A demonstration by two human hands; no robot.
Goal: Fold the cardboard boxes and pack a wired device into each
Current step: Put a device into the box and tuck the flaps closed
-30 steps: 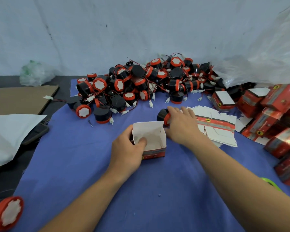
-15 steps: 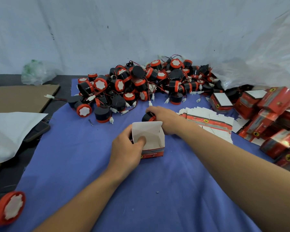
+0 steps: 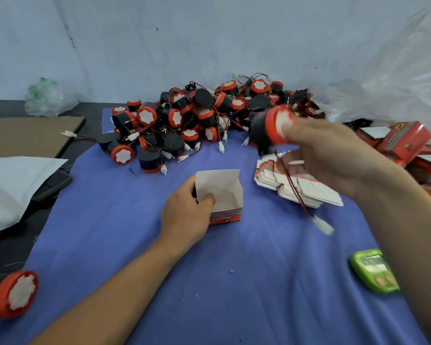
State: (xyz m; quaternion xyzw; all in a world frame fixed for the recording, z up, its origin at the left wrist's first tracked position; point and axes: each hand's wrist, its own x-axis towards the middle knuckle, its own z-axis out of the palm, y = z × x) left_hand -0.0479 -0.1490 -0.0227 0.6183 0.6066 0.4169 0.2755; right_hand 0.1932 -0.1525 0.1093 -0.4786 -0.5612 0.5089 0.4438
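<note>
Lying nearest are a lone red-capped device (image 3: 14, 293) at the left edge and a green gadget (image 3: 373, 271) on the blue cloth (image 3: 135, 245). Beyond them, the left hand (image 3: 187, 215) grips the open box (image 3: 222, 195), which stands upright on the cloth with the thumb hooked inside its wall. The right hand (image 3: 334, 155), raised over the stack of flat blanks (image 3: 309, 192), holds a wired device (image 3: 269, 128) at its red cap. Its wire hangs down to a white connector (image 3: 322, 225). Farther back are the heap of devices (image 3: 197, 115) and, to the right, closed red boxes (image 3: 406, 140).
</note>
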